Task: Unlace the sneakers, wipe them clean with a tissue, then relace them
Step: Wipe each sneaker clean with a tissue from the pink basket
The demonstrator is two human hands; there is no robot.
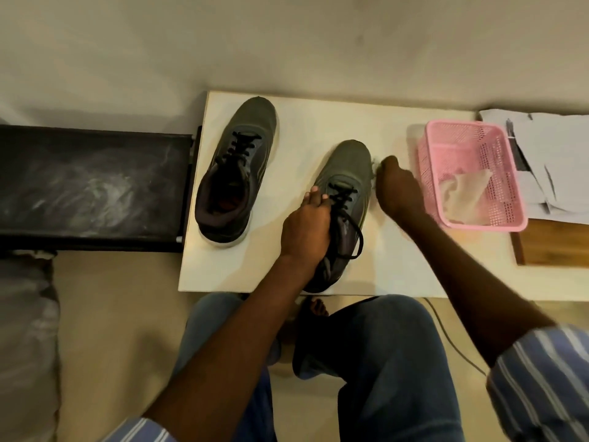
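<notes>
— Left hand (306,226) first: where does it sit?

— On the near sneaker (342,202), gripping it from the left side, palm over the collar and fingers curled across the tongue up to the black laces (345,199). That shoe stands on the white board (318,122) with its toe pointing away from the person and its heel at the board's near edge.

— And the right hand (395,186)?

— Beside the toe of the same shoe, on its right, fingers bunched together. A small pale scrap shows at the fingertips, against the shoe's side; it is blurred, so I cannot tell what is pinched there.

— Go through the rest, biggest down.

— A black padded bench (92,186) lies left of the board, its edge touching it. The board itself carries both shoes and the basket. The person's knees, in blue jeans (382,346), sit just below the board, and striped sleeves frame the lower corners.

— The other shoe?

— The far sneaker (239,173) stands at the board's left, laced, opening toward the person, apart from the held one.

— Then?

— A pink basket (497,224) at the board's right end, with a crumpled tissue (462,193) inside. Papers (551,154) lie beyond it, to the right, over a wooden board (554,247). One lace loop (358,240) hangs loose off the held shoe's right side.
</notes>
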